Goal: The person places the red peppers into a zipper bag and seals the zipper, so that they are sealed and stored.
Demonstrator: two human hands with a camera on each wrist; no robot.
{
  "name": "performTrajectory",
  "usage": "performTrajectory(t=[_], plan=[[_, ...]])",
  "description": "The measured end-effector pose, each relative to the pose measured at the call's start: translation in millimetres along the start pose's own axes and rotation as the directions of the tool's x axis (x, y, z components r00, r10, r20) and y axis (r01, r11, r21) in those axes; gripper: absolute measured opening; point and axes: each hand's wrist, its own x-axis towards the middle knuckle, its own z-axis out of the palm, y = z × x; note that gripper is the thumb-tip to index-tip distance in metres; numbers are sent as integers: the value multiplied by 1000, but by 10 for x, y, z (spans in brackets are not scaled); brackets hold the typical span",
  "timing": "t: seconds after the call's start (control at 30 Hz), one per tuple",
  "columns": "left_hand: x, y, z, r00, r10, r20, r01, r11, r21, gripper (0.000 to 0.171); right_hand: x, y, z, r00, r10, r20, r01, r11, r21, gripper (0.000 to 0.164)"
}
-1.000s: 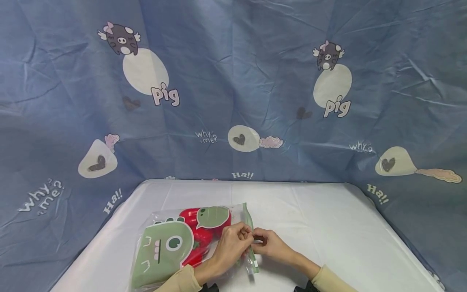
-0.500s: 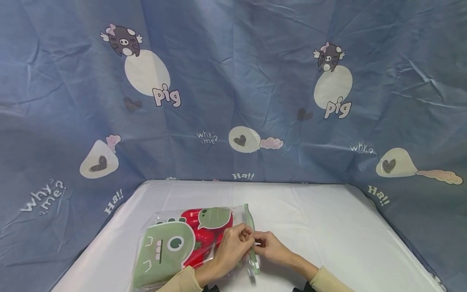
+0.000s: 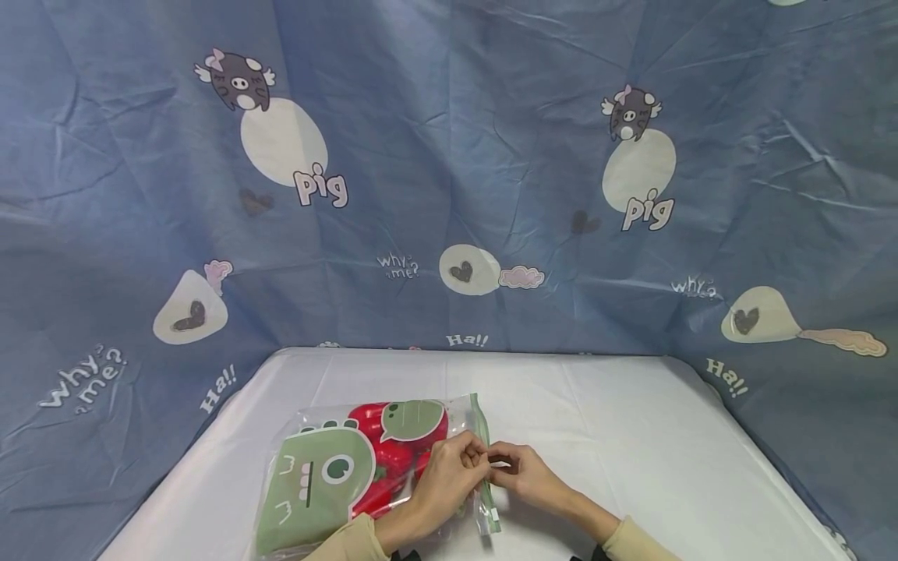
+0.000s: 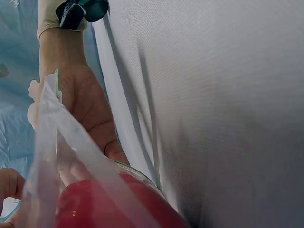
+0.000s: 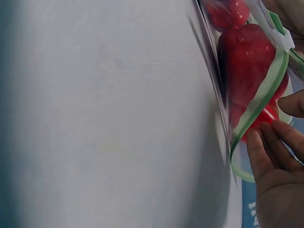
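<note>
A clear zip bag point(image 3: 319, 475) printed with a green one-eyed monster lies on the white table, its mouth toward the right. Several red bell peppers point(image 3: 393, 460) show through the plastic. My left hand point(image 3: 449, 467) reaches over the bag and pinches its green zip strip point(image 3: 482, 425) around the middle. From the right, my right hand point(image 3: 526, 471) curls its thumb and fingertips on the same strip, right beside the left fingertips. In the right wrist view a white slider point(image 5: 283, 40) sits on the strip, above the right fingers point(image 5: 273, 142).
A white cloth covers the table point(image 3: 631, 452), with bare surface right of the bag and behind it. A blue curtain point(image 3: 449, 171) with pig and heart prints hangs behind the table. Beige sleeves point(image 3: 351, 540) end at both wrists.
Both hands stay at the strip, with only small shifts of the right thumb and fingers. The bag lies nearly as before, a few pixels lower in view.
</note>
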Motion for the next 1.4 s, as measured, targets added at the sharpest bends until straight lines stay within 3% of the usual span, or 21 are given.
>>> performTrajectory(t=[0.37,0.73,0.83,0.93,1.0,1.07,1.13,1.23,1.33,1.4], plan=[[-41,-20,1,1000,16,24,-16,1000,12,5,-78,38,-65,1000,-3,-22,3,1000,4,35],[-76,30,-14,999,43,25,-44,999,22,6,-105,26,-96,996,61,-64,-63,997,-36,34],[-116,47,-21,994,105,24,-107,990,93,7,-124,24,-85,996,68,-57,-69,997,-24,34],[-183,49,-24,976,217,26,-217,956,196,10,-156,11,-71,996,80,-43,-80,997,-6,35],[-234,43,-24,949,315,31,-311,910,274,12,-176,7,-69,996,84,-38,-84,996,-7,34],[-292,32,-25,910,413,38,-397,842,366,14,-195,9,-75,996,85,-38,-85,996,-17,33],[-349,17,-30,861,504,59,-473,755,454,16,-218,11,-90,996,85,-36,-86,996,-35,33],[-423,26,-58,786,608,117,-554,607,570,22,-266,6,-111,996,90,-23,-91,995,-35,33],[-482,46,-89,719,667,195,-613,476,631,30,-322,-3,-115,995,104,5,-104,995,-9,33],[-516,56,-109,684,688,244,-640,405,653,34,-349,-8,-106,993,116,32,-117,993,20,32]])
